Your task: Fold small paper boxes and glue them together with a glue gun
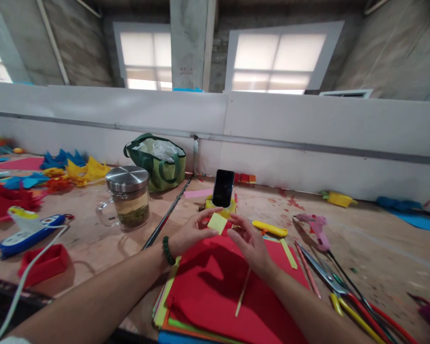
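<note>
A small pale yellow square of craft sheet (217, 223) is pinched between the thumb and fingers of my left hand (190, 233), which wears a dark green bead bracelet (168, 251) at the wrist. Close by on the right, my right hand (251, 241) has its thumb and fingers apart around the side of the square; nothing shows clearly in its grip. Below both hands lies a stack of coloured sheets with a red sheet (215, 291) on top. A thin pale stick (242, 292) and a narrow yellow strip (288, 253) rest on it.
A phone (223, 188) stands ahead on a yellow holder. To the right are a yellow utility knife (270, 228), pink glue gun (317, 229) and scissors (329, 277). Leftward stand a lidded glass mug (131, 208), green bag (168, 174), blue-white power strip (32, 234) and red ring-shaped piece (45, 265).
</note>
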### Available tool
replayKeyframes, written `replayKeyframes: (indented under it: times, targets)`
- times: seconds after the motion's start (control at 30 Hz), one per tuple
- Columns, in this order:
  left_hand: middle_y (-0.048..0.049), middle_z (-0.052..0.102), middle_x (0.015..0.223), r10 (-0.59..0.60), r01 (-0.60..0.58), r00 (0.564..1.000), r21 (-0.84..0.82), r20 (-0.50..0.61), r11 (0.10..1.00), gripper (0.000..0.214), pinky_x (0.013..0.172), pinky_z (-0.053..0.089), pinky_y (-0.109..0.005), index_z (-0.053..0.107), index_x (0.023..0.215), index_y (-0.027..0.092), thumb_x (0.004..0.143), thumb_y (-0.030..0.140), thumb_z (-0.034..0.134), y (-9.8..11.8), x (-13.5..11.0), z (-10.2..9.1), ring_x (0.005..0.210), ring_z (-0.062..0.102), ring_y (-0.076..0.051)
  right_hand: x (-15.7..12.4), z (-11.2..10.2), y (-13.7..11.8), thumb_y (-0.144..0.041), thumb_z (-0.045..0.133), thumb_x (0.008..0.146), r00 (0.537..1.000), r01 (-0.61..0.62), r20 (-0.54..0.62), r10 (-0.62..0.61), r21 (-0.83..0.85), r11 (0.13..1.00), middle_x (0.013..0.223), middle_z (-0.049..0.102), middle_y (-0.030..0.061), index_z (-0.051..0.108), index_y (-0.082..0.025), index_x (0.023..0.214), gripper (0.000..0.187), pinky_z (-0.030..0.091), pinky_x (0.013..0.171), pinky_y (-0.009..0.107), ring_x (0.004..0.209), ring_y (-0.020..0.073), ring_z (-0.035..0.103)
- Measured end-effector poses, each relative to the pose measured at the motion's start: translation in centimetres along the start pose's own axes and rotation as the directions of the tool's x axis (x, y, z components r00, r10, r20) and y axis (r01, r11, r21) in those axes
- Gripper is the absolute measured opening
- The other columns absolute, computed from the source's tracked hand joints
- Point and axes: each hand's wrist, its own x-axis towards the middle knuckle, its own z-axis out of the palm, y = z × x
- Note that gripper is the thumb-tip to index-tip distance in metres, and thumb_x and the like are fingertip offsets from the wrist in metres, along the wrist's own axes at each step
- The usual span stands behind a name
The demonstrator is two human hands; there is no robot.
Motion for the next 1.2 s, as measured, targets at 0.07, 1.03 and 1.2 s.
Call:
replayKeyframes:
  times: [0.07,1.03,1.2]
  targets:
    - [-0.0091,0.065,0.115,0.020,-0.021,1.000,0.037,0.004,0.999,0.067,0.083,0.046,-0.028,0.047,0.136,0.021,0.075,0.024,0.075,-0.2,0.1,0.0,0.099,0.061,-0.020,0.2,0.2,0.1,-0.045,0.073,0.073,0.998,-0.069,-0.001,0.069,0.009,0.998,0.105,0.067,0.0091,0.056,-0.021,0.113,0.049,0.056,0.078,0.039,0.084,0.0220,0.068]
    - [-0.0067,0.065,0.091,-0.169,0.135,0.978,-0.247,-0.125,0.960,0.042,0.061,0.048,-0.018,0.057,0.099,0.013,0.069,0.031,0.080,0.3,0.6,0.4,0.070,0.062,-0.012,0.3,0.2,0.1,-0.061,0.065,0.076,0.944,-0.312,-0.020,0.329,0.267,0.912,0.098,0.070,0.0058,0.061,-0.020,0.102,0.049,0.054,0.066,0.029,0.072,0.0167,0.068]
    - [-0.0048,0.064,0.088,-0.202,0.169,0.971,-0.235,-0.124,0.957,0.037,0.058,0.048,-0.019,0.056,0.103,0.015,0.073,0.025,0.074,0.3,0.6,0.0,0.068,0.062,-0.012,0.6,-0.2,0.1,-0.060,0.065,0.076,0.954,-0.280,-0.043,0.296,0.219,0.935,0.096,0.069,0.0056,0.060,-0.020,0.102,0.048,0.054,0.065,0.031,0.072,0.0180,0.068]
